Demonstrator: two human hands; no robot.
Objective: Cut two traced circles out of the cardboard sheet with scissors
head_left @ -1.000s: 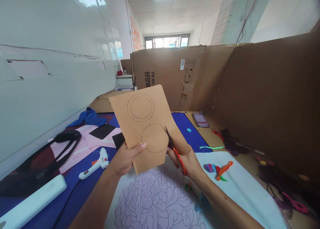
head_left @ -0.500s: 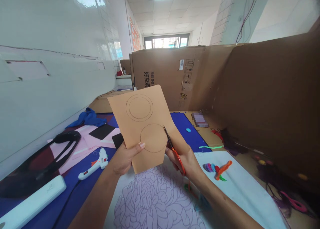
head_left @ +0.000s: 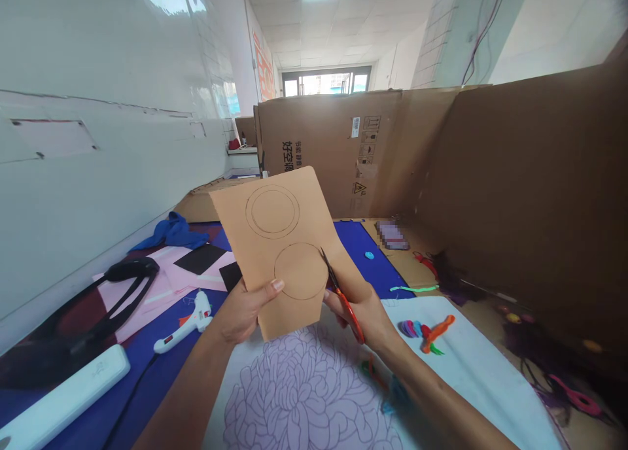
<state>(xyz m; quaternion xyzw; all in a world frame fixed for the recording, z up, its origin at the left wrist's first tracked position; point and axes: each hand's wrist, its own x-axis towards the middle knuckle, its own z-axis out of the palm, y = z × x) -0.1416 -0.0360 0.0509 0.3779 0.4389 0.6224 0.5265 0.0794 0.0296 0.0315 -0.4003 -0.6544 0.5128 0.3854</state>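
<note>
A tan sheet of card (head_left: 260,260) is held up in front of me, with a double-ringed circle drawn on its upper part and a single circle below. My left hand (head_left: 248,309) grips its lower left side, thumb on the front face near the lower circle. Orange-handled scissors (head_left: 349,314) are in my right hand (head_left: 360,316). Their dark blades lie at the right edge of the lower circle, where the card has been cut. Beneath the card lies a white cloth (head_left: 466,365) printed with a large purple-outlined flower.
To the left are a white glue gun (head_left: 184,326), a white power strip (head_left: 69,398), a black strap-like item (head_left: 132,280) and a blue cloth (head_left: 171,233). Colourful yarn bundles (head_left: 432,332) lie right. Cardboard walls (head_left: 324,136) stand behind; pink-handled scissors (head_left: 574,398) are far right.
The card has shifted very slightly left. Both hands keep their grip, and the scissors stay at the lower circle's right edge.
</note>
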